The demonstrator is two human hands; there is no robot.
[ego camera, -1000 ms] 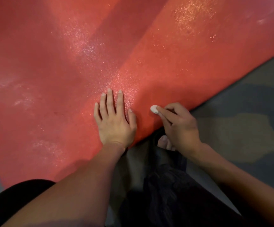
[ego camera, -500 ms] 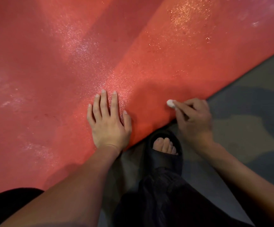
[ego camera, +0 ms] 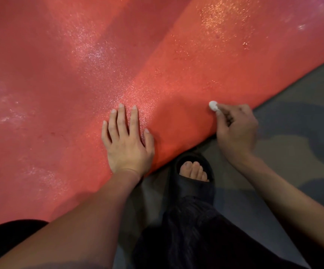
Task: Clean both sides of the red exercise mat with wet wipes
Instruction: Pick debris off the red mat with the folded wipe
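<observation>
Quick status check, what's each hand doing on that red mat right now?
Left hand flat on red mat, fingers straight. Right hand pinching small white wipe wad against mat near its edge. Sandalled foot beside edge, not blocking.

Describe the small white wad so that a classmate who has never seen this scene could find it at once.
Start at the big red mat on the floor and follow its near edge right to the right hand. Its fingers pinch the wet wipe, balled up and pressed on the mat. It is the only white thing there.
</observation>
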